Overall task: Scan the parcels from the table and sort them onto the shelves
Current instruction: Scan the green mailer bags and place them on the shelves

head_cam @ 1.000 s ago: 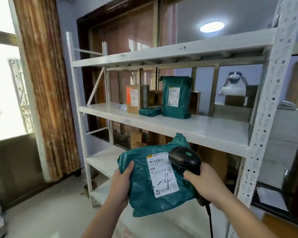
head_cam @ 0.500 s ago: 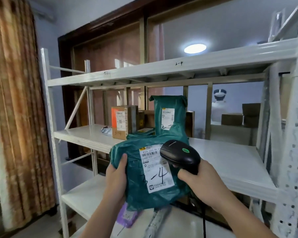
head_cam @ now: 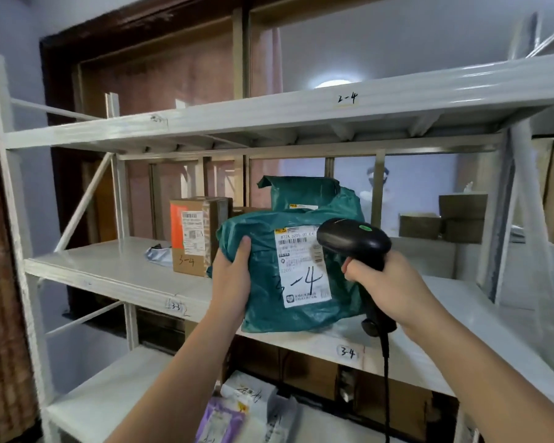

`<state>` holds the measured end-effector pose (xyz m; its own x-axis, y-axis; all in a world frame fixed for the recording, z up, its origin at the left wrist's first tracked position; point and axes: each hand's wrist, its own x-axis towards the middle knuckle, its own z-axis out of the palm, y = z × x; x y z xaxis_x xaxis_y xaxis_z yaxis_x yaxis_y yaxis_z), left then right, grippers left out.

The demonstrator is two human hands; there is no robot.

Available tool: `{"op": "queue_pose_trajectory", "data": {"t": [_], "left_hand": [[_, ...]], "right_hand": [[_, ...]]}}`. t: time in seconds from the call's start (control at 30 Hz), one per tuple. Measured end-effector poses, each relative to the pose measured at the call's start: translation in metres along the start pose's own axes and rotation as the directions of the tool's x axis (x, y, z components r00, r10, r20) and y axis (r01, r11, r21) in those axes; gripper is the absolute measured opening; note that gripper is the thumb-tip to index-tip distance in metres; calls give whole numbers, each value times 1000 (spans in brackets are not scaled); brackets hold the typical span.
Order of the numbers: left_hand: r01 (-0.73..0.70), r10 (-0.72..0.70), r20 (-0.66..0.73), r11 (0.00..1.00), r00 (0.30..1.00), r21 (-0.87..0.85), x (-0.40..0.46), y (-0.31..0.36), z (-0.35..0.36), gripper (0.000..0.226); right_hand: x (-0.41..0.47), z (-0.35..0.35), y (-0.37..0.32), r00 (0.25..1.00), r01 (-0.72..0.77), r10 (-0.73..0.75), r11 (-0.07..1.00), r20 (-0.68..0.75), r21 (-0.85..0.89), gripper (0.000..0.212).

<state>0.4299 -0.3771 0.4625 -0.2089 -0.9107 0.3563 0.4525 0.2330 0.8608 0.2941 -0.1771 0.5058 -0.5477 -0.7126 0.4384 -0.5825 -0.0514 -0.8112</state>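
Note:
My left hand (head_cam: 231,279) grips the left edge of a green plastic parcel (head_cam: 263,302) with a white label marked "3-4". The parcel's bottom rests at the front of the middle shelf (head_cam: 109,266), just above the shelf tag "3-4" (head_cam: 347,351). My right hand (head_cam: 384,282) holds a black corded barcode scanner (head_cam: 354,241), its head over the label's upper right corner. Behind the parcel stands another green parcel (head_cam: 301,190), mostly hidden.
A cardboard box (head_cam: 195,235) marked "3-4" stands on the same shelf to the left, with a small grey packet (head_cam: 159,254) beside it. The upper shelf (head_cam: 269,113) carries a tag "2-4". White and purple parcels (head_cam: 237,407) lie on the lower shelf. A curtain hangs at far left.
I have stepped closer and lifted the green parcel up and forward onto the middle shelf's front edge. The scanner stayed by the label.

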Motion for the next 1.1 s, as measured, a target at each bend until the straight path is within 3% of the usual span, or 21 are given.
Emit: {"op": "queue_pose_trajectory", "data": {"t": [0.23, 0.37, 0.43, 0.6, 0.83, 1.0, 1.1], "left_hand": [[22, -34, 137, 996, 990, 89, 75, -36, -10, 51], [79, -112, 197, 983, 974, 168, 103, -66, -23, 66], [109, -146, 227, 980, 963, 167, 113, -83, -27, 71], [99, -141, 272, 982, 952, 164, 133, -103, -25, 54], [-48, -32, 294, 964, 955, 261, 140, -110, -16, 52], [-11, -65, 329, 974, 942, 224, 138, -106, -14, 99], [-44, -55, 348, 961, 936, 271, 137, -108, -14, 94]], "right_hand": [[39, 47, 15, 983, -168, 168, 986, -71, 12, 15], [50, 82, 25, 968, -237, 235, 971, -88, -15, 2], [53, 97, 29, 962, -254, 251, 967, -104, -16, 15], [65, 116, 37, 950, -263, 254, 964, -180, -30, 34], [81, 117, 44, 933, -295, 291, 955, -213, 16, 23], [91, 119, 51, 911, -336, 345, 938, -225, 78, 22], [93, 122, 55, 914, -323, 335, 942, -231, 87, 23]]}}
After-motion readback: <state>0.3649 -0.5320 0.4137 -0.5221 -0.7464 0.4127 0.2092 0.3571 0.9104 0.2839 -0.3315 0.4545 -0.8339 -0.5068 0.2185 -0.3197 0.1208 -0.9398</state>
